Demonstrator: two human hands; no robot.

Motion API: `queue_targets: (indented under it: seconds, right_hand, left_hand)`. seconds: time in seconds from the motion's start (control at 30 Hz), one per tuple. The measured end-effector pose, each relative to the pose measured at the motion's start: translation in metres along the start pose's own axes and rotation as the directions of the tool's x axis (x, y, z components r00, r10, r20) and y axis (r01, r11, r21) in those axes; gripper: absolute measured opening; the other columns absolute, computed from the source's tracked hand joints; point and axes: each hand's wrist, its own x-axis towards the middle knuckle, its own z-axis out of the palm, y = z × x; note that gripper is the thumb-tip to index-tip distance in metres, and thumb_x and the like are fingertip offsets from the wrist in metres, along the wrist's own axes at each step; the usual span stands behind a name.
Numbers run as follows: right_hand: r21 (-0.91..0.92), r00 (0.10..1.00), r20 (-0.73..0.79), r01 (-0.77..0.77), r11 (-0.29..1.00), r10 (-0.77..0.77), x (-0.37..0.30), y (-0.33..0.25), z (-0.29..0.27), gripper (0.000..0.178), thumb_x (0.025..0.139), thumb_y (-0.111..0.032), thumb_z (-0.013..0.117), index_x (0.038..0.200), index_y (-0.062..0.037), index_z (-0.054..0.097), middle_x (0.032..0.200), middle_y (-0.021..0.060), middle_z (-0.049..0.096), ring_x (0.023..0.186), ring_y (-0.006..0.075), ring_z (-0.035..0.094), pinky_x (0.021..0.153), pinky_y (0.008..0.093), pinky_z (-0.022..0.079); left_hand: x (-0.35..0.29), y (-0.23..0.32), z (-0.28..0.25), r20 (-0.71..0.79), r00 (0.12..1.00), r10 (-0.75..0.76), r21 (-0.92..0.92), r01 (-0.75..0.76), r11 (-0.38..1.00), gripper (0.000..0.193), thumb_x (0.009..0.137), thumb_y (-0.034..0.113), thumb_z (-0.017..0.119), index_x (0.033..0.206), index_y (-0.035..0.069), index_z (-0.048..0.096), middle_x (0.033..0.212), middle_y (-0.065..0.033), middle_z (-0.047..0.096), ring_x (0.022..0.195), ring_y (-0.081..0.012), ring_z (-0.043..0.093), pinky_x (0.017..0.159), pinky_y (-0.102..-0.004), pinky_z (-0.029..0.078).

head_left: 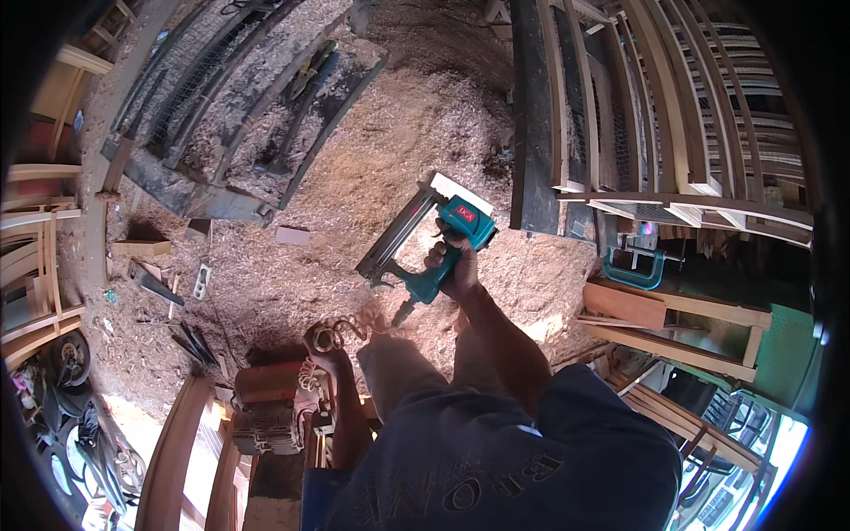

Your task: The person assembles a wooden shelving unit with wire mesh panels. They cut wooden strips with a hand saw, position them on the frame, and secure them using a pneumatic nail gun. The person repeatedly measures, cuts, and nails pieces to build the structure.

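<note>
My right hand (459, 273) is wrapped round the grip of a teal pneumatic nail gun (431, 280), holding it in the middle of the view. Its long metal magazine and nose lie toward the left. An orange coiled air hose (361, 320) hangs near the fitting at the base of the grip. My left hand (326, 347), lower and farther left, is closed about the loops of that hose; part of its fingers is in shadow.
Wood shavings cover the floor (390, 133). Slatted wooden frames (682, 97) stand at the far right, near a teal G-clamp (653, 271). A dark slatted frame (239, 199) lies at far left. A handsaw (156, 283) and small wood offcuts (292, 235) lie left. Boards (177, 442) stand lower left.
</note>
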Motion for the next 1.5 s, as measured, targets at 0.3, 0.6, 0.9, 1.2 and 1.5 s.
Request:
queue_targets:
  seconds: [0.3,0.6,0.9,1.2,1.5]
  right_hand:
    - [0.038,0.956,-0.289,0.072,0.997,-0.058,0.242,0.012,-0.349,0.033,0.085,-0.030,0.060,0.115,-0.0150,0.058,0.059,-0.0016,0.039,0.051,0.0179,0.044,0.053,0.0329,0.041]
    - [0.033,0.942,-0.226,0.261,0.965,-0.247,0.424,-0.007,-0.493,0.040,0.097,-0.049,0.055,0.108,-0.0102,0.053,0.065,-0.0051,0.036,0.058,0.0118,0.039,0.057,0.0299,0.037]
    - [-0.828,0.713,-0.500,-0.228,0.512,-0.492,0.391,0.043,-0.515,0.049,0.094,-0.033,0.068,0.133,-0.0041,0.057,0.111,0.0086,0.068,0.093,0.0196,0.064,0.075,0.0350,0.053]
    - [-0.938,0.926,-0.206,-0.094,-0.334,0.318,0.023,0.093,-0.459,0.041,0.086,-0.033,0.069,0.119,-0.0083,0.068,0.108,0.0195,0.071,0.106,0.0379,0.066,0.094,0.0465,0.051]
    - [-0.980,0.979,0.123,0.095,-0.174,-0.160,-0.115,-0.004,-0.527,0.035,0.086,-0.028,0.069,0.116,-0.0104,0.069,0.109,0.0167,0.072,0.101,0.0332,0.069,0.089,0.0447,0.054]
  left_hand:
    - [-0.004,-0.159,0.178,0.205,0.926,0.318,0.277,-0.366,0.888,0.011,0.093,0.003,0.065,0.098,-0.001,0.057,0.120,-0.0196,0.062,0.120,-0.0428,0.055,0.096,-0.0531,0.048]
    - [0.016,-0.307,0.353,0.332,0.878,0.346,0.274,-0.441,0.855,0.029,0.095,0.016,0.065,0.119,0.003,0.055,0.136,-0.0223,0.057,0.129,-0.0450,0.051,0.107,-0.0555,0.045]
    - [0.001,-0.314,0.346,0.669,0.725,-0.162,0.282,-0.046,0.958,0.060,0.099,0.021,0.060,0.153,0.009,0.036,0.146,-0.0229,0.050,0.125,-0.0376,0.059,0.098,-0.0429,0.054]
    - [-0.124,-0.224,0.179,0.826,0.405,-0.391,0.559,-0.502,0.660,0.031,0.087,0.025,0.065,0.109,0.003,0.068,0.102,-0.0169,0.073,0.101,-0.0350,0.070,0.086,-0.0431,0.055]
    - [-0.169,-0.099,0.086,0.788,0.438,-0.433,0.592,-0.347,0.727,0.039,0.090,0.031,0.058,0.115,0.003,0.068,0.105,-0.0234,0.071,0.103,-0.0419,0.067,0.092,-0.0459,0.052]
